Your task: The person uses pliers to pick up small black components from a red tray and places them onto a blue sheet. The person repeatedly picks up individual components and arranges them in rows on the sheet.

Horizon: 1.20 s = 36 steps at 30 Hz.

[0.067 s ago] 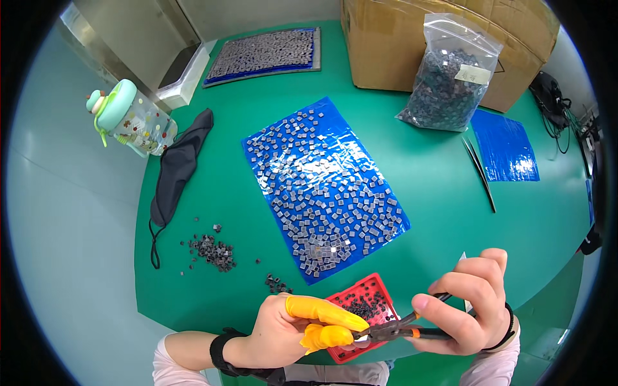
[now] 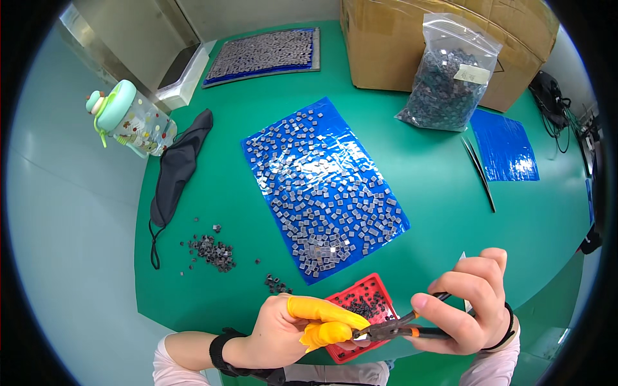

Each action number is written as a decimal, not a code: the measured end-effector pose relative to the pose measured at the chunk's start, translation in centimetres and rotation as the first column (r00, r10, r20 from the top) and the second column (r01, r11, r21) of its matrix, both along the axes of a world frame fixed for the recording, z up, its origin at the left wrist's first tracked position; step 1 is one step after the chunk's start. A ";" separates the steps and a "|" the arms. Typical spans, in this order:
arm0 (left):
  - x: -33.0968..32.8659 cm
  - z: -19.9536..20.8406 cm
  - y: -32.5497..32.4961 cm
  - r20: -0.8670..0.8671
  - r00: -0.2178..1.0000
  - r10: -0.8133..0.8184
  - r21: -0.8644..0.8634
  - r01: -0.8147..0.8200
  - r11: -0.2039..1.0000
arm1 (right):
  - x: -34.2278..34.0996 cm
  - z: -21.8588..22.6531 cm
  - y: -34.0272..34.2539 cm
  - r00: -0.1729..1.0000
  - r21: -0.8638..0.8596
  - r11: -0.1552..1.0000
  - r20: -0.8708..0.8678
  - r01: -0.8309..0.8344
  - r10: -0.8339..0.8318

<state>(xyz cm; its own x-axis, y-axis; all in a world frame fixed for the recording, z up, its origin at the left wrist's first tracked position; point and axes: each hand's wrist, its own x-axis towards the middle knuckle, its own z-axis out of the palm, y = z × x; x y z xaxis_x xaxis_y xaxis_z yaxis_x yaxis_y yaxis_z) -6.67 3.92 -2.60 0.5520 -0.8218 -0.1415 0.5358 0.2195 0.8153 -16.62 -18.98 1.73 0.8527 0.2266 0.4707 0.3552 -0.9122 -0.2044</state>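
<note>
Yellow finger covers sit on the thumb and forefinger of my left hand (image 2: 293,325). Those fingertips are pinched at the jaws of the pliers, on a small piece mostly hidden by the covers. My right hand (image 2: 470,305) is wrapped round the handles of the pliers (image 2: 389,329), dark with orange bits near the joint. Under the jaws lies a red tray (image 2: 380,283) holding many tiny black parts (image 2: 364,305). Beyond it a blue sheet (image 2: 335,122) is covered with small clear-grey square pieces (image 2: 322,225).
Loose dark parts (image 2: 215,254) are heaped at left, near a black mask (image 2: 177,167) and a bottle (image 2: 132,119). A panel of pieces (image 2: 264,55) lies at the back. A zip bag (image 2: 447,90) leans on a cardboard box (image 2: 380,51); tweezers (image 2: 479,174) lie beside a second blue sheet (image 2: 505,148).
</note>
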 end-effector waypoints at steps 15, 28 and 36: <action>1.0 1.0 -0.4 -0.180 0.981 0.068 0.196 -0.032 0.980 | 0.4 0.7 -0.5 0.998 -0.019 0.999 -0.050 -0.042 0.041; 3.2 3.1 0.8 0.936 -0.025 -0.352 0.267 -0.602 0.753 | 0.9 -1.4 -0.6 0.947 -0.093 0.949 -0.148 -0.302 0.287; 3.2 2.2 -0.3 0.822 -0.178 -0.541 0.381 -0.535 0.754 | 0.5 -1.8 -0.9 0.944 -0.092 0.948 -0.162 -0.305 0.288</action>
